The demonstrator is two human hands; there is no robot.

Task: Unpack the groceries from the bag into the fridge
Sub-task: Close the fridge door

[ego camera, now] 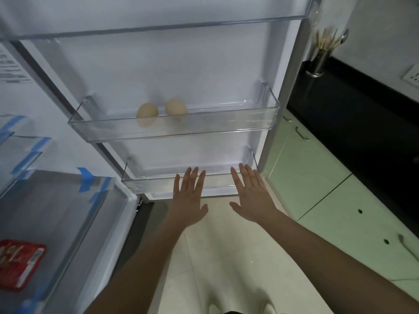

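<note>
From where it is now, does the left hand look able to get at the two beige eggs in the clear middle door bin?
Probably yes: the left hand is open and empty, and the two beige eggs sit in the open-topped clear middle door bin just above it, nothing between.

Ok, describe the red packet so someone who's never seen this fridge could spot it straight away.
Start at the open fridge door, whose middle door bin holds two eggs. Move left into the fridge body, down to the clear drawer edged with blue tape. The red packet lies there at the picture's lower left, the only red thing in view.
</note>
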